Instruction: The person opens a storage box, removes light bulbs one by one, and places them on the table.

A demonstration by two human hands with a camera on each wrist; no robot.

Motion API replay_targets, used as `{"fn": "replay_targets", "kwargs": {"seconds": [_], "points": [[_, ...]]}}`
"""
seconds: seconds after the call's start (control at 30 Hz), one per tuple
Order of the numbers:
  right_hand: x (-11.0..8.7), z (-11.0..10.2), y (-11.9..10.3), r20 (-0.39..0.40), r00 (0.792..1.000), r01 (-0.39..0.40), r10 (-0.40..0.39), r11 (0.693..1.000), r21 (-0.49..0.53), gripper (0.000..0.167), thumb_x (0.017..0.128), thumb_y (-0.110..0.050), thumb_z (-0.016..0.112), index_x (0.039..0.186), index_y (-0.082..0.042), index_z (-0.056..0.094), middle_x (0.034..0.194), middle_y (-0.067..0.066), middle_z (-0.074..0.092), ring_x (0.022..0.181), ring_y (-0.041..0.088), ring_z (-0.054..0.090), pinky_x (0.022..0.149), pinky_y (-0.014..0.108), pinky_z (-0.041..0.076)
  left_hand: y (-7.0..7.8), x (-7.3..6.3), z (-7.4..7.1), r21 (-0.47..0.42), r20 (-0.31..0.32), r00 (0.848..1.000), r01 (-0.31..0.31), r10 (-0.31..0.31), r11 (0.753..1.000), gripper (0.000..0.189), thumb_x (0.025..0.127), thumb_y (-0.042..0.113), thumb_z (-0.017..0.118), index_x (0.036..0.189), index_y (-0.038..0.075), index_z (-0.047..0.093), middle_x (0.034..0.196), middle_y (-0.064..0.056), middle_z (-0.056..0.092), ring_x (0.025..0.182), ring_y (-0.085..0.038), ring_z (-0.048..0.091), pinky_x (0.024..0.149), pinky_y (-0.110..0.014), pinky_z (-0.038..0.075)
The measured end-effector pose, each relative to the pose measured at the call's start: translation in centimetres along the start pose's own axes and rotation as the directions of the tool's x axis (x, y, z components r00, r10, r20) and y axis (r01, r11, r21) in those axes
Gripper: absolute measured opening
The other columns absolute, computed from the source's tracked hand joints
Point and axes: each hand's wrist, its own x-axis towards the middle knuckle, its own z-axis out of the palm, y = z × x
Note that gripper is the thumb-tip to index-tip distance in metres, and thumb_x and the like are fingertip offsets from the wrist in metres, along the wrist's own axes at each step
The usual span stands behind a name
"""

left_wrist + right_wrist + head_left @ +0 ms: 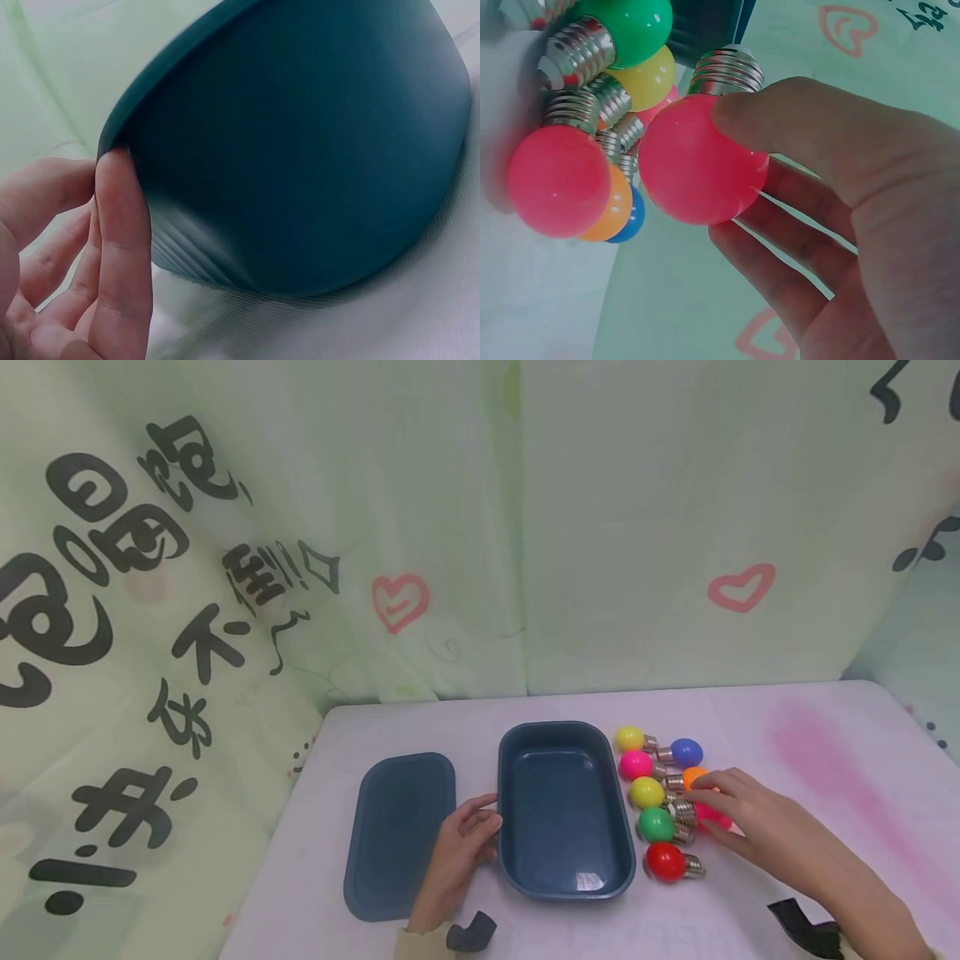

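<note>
My left hand (459,852) pinches the left rim of a dark blue rectangular container (566,877); the left wrist view shows the fingers (120,225) at the container's wall (300,187). In the right wrist view, my right hand (832,195) holds a pinkish-red light bulb (697,165) between thumb and fingers, its metal screw base pointing up in that view. Another pinkish-red bulb (559,180) lies close by. From the head view, the right hand (757,818) is over the right side of the bulb group and partly covers an orange bulb (692,775).
Beside the container lie a yellow bulb (629,738), a pink bulb (636,765), a second yellow bulb (647,792), a green bulb (656,824), a red bulb (665,862) and a blue bulb (686,752). A flat blue lid (397,835) lies left. A printed curtain (600,527) hangs behind the table.
</note>
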Motion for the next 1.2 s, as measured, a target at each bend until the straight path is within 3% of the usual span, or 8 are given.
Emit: {"fn": "replay_targets", "kwargs": {"seconds": [1.2], "points": [[-2.1, 2.6, 0.4, 0.047, 0.998, -0.033, 0.033, 0.999, 0.004, 0.042, 0.063, -0.019, 0.092, 0.101, -0.018, 0.076, 0.104, 0.004, 0.066, 0.098, 0.025, 0.063, 0.072, 0.035, 0.059, 0.0, -0.1, 0.1, 0.002, -0.004, 1.0, -0.016, 0.016, 1.0, 0.047, 0.09, 0.024, 0.074, 0.133, 0.01, 0.06, 0.103, -0.003, 0.066, 0.087, -0.014, 0.059, 0.069, -0.026, 0.051]]}}
